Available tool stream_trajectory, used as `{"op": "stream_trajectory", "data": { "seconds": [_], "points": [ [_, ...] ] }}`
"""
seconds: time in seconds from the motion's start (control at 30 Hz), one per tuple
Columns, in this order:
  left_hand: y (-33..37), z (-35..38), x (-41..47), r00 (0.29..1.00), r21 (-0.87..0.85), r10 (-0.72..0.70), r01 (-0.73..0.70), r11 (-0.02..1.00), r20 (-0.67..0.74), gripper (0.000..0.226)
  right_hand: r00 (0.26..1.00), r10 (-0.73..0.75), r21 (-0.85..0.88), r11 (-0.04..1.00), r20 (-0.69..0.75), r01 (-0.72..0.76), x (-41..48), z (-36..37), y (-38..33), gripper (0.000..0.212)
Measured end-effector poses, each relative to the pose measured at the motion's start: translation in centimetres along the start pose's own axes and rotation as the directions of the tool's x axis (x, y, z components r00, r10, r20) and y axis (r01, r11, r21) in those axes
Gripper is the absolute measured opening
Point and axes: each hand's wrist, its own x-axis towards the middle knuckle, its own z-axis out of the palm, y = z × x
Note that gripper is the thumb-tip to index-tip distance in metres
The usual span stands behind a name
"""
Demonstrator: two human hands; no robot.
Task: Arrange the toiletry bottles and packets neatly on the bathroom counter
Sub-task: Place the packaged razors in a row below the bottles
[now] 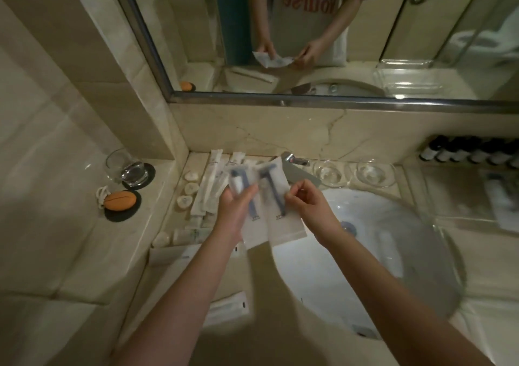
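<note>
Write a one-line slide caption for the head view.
Above the sink, the left hand grips one razor packet while the right hand pinches a second razor packet; more packets line the counter.

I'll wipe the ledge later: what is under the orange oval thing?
A dark round coaster lies under the orange oval thing; only its edge shows, its middle is covered.

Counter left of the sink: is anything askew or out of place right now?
Yes. One white packet lies alone at the front edge of the counter, angled, away from the long packets rowed by the wall. The backsplash shows a crack.
</note>
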Motion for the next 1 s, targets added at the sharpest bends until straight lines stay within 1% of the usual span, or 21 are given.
{"op": "stream_trajectory", "data": {
  "seconds": [0.17,0.23,0.27,0.37,0.53,0.6,0.67,0.77,0.83,0.9,1.0],
  "points": [
    [-0.8,5.5,-2.8,0.990,0.033,0.131,-0.133,0.991,0.058,0.018,0.997,0.022,0.094,0.995,-0.074,-0.015,-2.5,-4.7,0.1,0.016],
    [-1.3,8.1,-3.8,0.986,0.049,0.144,-0.149,0.988,0.089,0.014,0.994,0.044,0.085,0.996,-0.097,-0.036,-3.5,-6.7,0.0,0.024],
    [-1.6,9.4,-4.1,0.983,0.057,0.150,-0.157,0.986,0.109,0.015,0.992,0.055,0.074,0.996,-0.113,-0.046,-3.9,-7.7,0.0,0.025],
    [-2.5,13.3,-5.1,0.973,0.115,0.156,-0.177,0.978,0.171,0.028,0.984,0.061,0.019,0.998,-0.167,-0.059,-5.1,-11.3,0.2,0.024],
    [-3.6,19.4,-5.9,0.961,0.125,0.083,-0.119,0.985,0.264,0.032,0.944,0.064,-0.018,0.997,-0.324,-0.074,-6.0,-18.2,1.3,0.023],
    [-3.9,21.7,-5.8,0.960,0.153,0.009,-0.054,0.987,0.281,0.045,0.915,0.087,-0.038,0.993,-0.394,-0.110,-6.1,-21.4,1.8,0.022],
    [-4.0,24.0,-5.7,0.950,0.184,-0.043,-0.016,0.983,0.311,0.044,0.885,0.121,-0.023,0.989,-0.450,-0.146,-5.9,-24.6,2.4,0.025],
    [-4.1,27.4,-5.3,0.937,0.263,-0.063,-0.032,0.964,0.344,0.034,0.834,0.198,0.002,0.973,-0.514,-0.230,-4.5,-29.1,3.2,0.038],
    [-4.2,29.5,-4.7,0.937,0.332,-0.061,-0.060,0.942,0.345,0.038,0.817,0.203,-0.044,0.962,-0.540,-0.268,-3.2,-31.6,3.6,0.042],
    [-4.3,31.7,-4.2,0.940,0.399,-0.056,-0.088,0.913,0.335,0.044,0.804,0.205,-0.080,0.951,-0.559,-0.298,-1.6,-33.7,3.8,0.042],
    [-4.5,34.6,-3.0,0.939,0.469,-0.034,-0.139,0.872,0.341,0.041,0.791,0.219,-0.105,0.936,-0.572,-0.336,0.9,-35.6,3.7,0.045]
  ]
}}
